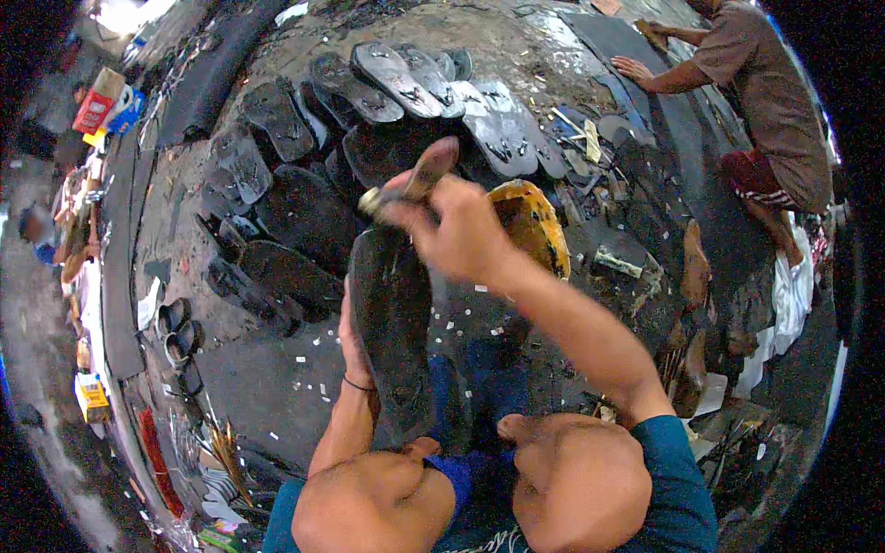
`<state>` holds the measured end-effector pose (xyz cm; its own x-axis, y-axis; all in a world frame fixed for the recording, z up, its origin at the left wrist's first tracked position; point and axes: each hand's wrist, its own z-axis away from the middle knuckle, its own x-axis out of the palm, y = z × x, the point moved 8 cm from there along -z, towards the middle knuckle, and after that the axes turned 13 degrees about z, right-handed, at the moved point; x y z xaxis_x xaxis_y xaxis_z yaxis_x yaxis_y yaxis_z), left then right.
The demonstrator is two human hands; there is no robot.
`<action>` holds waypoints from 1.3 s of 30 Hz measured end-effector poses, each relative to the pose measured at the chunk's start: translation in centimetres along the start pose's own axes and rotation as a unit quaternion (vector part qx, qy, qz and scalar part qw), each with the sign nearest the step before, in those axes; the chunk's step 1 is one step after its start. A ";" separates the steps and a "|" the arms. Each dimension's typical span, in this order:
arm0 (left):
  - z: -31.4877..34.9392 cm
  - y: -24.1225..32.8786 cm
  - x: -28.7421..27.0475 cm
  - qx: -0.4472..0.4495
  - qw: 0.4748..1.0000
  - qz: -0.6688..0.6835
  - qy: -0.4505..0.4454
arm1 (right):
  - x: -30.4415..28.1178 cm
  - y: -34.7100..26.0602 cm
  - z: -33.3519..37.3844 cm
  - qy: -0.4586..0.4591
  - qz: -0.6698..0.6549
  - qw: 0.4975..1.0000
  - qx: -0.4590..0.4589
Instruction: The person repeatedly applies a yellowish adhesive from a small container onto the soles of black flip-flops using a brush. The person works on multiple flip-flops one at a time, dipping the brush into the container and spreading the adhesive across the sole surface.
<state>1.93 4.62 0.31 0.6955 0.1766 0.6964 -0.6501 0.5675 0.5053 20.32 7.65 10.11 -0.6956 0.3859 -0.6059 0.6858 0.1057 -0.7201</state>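
Note:
My left hand (354, 341) is closed on the edge of a long dark sandal sole (395, 313), held upright in front of my knees. The sole's top end points away from me. Over that end, my right hand (456, 226) grips a brown-handled tool (431, 166) with a pale end, which looks like a brush. Motion blurs this hand and the tool, and whether the pale end touches the sole I cannot tell. Just to the right of my right hand stands a yellow container (560, 241) with a dark, stained inside.
Several black flip-flops (387, 78) and soles (304, 212) lie in an arc beyond my hands. White scraps dot the dark ground mat (267, 369). Another person (770, 101) crouches at the right, hands on a dark sheet (608, 46). Loose sandals (182, 341) lie left.

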 end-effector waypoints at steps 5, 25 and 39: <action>-0.6 3.1 -2.8 0.029 0.999 0.023 -0.023 | -0.8 -2.6 0.6 -0.005 -0.143 0.989 -0.040; 8.6 0.0 -24.2 -0.043 0.989 0.042 0.135 | -4.2 15.3 8.5 0.002 0.300 0.940 0.163; -2.7 -2.0 -4.9 -0.119 0.984 0.114 -0.060 | -3.4 -2.8 7.5 -0.173 -0.213 0.954 0.117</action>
<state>0.64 4.81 -5.48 0.4889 0.2324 0.8408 -0.6851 0.6990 0.2051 19.23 -0.81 11.66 -0.9576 0.0240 -0.2871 0.2861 -0.0381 -0.9574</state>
